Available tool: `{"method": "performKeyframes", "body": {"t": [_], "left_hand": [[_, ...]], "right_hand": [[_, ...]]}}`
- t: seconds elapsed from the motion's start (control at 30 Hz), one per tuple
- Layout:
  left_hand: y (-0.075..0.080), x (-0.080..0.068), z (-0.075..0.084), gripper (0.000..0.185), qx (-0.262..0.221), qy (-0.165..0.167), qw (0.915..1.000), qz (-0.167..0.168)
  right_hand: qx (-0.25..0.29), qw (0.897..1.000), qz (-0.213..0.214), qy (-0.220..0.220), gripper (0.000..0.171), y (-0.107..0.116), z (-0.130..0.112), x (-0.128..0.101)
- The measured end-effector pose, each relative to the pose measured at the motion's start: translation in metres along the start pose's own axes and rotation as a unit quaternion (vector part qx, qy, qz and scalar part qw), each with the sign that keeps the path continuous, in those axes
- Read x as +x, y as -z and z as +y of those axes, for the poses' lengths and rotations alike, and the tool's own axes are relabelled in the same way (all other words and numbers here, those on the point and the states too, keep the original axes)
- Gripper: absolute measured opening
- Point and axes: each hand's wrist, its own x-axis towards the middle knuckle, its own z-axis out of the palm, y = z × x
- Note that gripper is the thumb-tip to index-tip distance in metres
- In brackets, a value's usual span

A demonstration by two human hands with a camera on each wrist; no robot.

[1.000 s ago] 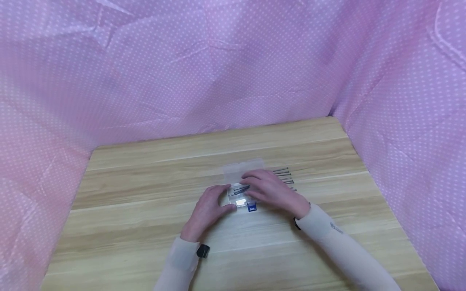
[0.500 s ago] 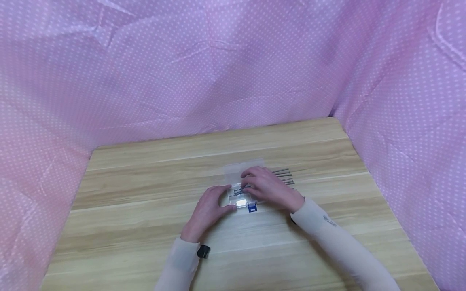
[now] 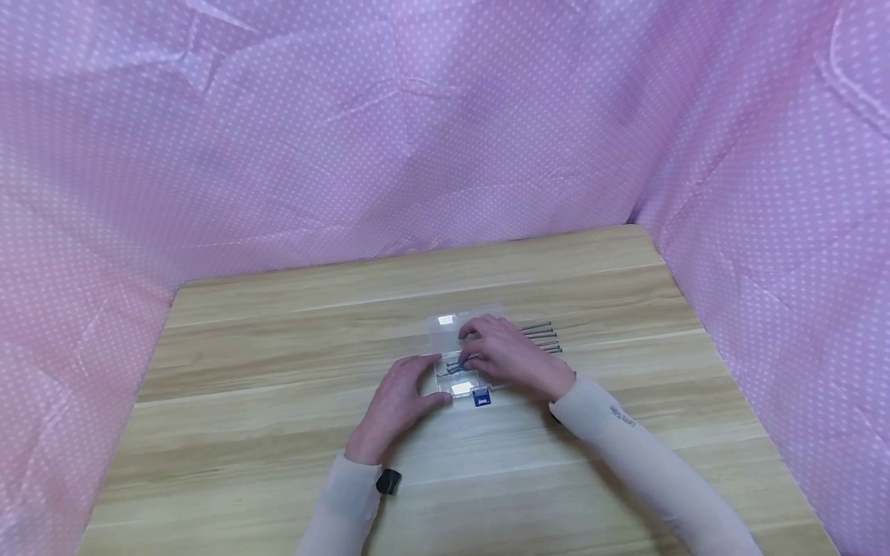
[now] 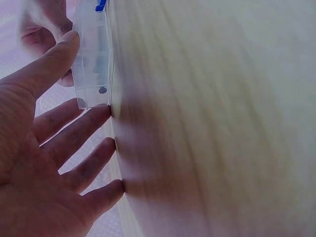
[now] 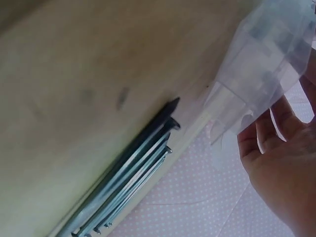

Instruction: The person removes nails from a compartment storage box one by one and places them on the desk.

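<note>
A clear plastic box (image 3: pixel 445 384) lies on the table with its lid (image 3: pixel 445 337) folded back behind it. My left hand (image 3: pixel 395 398) holds the box at its left end, thumb (image 4: pixel 69 42) along the near wall and fingers around the end. Several small nails (image 3: pixel 452 369) lie inside the box. Bent fingers of my right hand (image 3: pixel 504 351) reach over the box's right part, their tips right at those nails; whether they pinch one I cannot tell. A blue latch (image 3: pixel 481 397) sticks out at the box's front edge.
To the right of the box, partly behind the right hand, a row of long nails (image 3: pixel 545 335) lies on the wooden table (image 3: pixel 292 371). The right wrist view shows these nails (image 5: pixel 128 173) side by side. A pink dotted cloth (image 3: pixel 389 139) surrounds the table.
My right hand has shifted slightly left over the box, its fingertips now covering more of the nails inside. The left hand and the box stay in place.
</note>
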Motion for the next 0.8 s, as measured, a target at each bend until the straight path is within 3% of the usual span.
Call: {"method": "performKeyframes", "body": {"t": [0.3, 0.8], "left_hand": [[0.0004, 0.0002, 0.0006, 0.071, 0.000, 0.005, 1.0000, -0.004], [-0.0002, -0.0005, -0.0002, 0.070, 0.000, -0.010, 0.9999, 0.006]], "right_hand": [[-0.026, 0.999, -0.021, -0.003, 0.017, 0.0019, 0.0039, 0.0055], [-0.073, 0.995, -0.015, 0.067, 0.015, 0.0021, 0.0088, 0.0100]]}}
